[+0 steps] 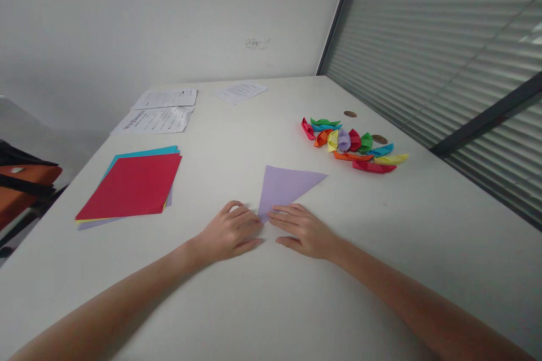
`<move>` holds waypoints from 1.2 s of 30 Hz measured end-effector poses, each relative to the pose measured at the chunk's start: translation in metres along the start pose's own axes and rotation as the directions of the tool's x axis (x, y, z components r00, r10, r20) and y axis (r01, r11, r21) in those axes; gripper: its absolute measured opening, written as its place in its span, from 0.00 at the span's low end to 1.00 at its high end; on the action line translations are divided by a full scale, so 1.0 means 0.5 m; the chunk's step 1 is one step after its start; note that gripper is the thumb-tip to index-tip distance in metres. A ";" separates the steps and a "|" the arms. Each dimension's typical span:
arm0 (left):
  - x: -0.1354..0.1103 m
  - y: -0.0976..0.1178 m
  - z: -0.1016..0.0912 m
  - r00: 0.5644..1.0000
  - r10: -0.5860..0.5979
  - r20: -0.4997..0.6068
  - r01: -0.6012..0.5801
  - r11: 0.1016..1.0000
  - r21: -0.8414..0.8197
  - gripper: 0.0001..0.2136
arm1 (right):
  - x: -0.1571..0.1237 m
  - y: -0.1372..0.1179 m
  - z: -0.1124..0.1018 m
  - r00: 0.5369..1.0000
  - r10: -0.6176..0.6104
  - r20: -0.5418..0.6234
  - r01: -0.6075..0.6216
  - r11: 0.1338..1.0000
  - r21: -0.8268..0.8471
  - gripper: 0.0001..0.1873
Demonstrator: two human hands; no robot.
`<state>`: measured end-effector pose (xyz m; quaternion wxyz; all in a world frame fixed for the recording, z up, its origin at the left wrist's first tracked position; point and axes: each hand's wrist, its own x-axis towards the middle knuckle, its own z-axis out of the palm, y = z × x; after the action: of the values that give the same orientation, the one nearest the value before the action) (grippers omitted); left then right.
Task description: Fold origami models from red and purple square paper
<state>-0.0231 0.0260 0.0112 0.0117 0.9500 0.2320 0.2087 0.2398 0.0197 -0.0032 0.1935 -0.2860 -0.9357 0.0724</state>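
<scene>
A sheet of lilac paper [285,185], folded into a triangle, lies flat on the white table in front of me. My left hand [234,231] rests at its lower left corner, fingertips touching the edge and fingers loosely bent and apart. On the lower right side, my right hand [304,231] lies with its fingers stretched over the slanted edge, pressing it down. Part of the near corner is hidden under the fingertips. Neither hand grips the paper.
Coloured paper sheets [131,186] are stacked at the left, red on top. Several small folded paper pieces [353,140] sit at the right. Printed pages [156,118] lie toward the back left. A window with blinds [444,45] borders the right side; an orange chair [25,186] stands left.
</scene>
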 end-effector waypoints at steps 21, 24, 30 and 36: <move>-0.011 -0.007 0.018 0.997 -0.076 -0.009 0.076 0.996 -0.052 0.17 | 0.002 0.004 0.000 0.998 0.017 0.053 -0.018 1.000 0.019 0.24; -0.011 -0.005 0.016 0.997 -0.074 -0.036 0.073 0.997 -0.031 0.15 | 0.002 0.004 -0.002 0.997 0.016 0.077 -0.017 1.000 0.016 0.25; -0.014 -0.021 0.008 0.973 -0.129 -0.191 0.127 0.992 -0.023 0.08 | 0.003 0.004 -0.005 0.991 0.017 0.134 -0.016 1.000 -0.009 0.33; -0.023 -0.042 0.012 0.897 -0.295 -0.328 0.298 0.954 -0.042 0.11 | 0.005 0.002 -0.004 0.987 0.029 0.158 -0.026 1.000 -0.017 0.34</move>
<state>-0.0388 0.0400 -0.0012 -0.0001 0.8550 0.3736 0.3596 0.2394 0.0218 -0.0008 0.1156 -0.2937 -0.9445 0.0908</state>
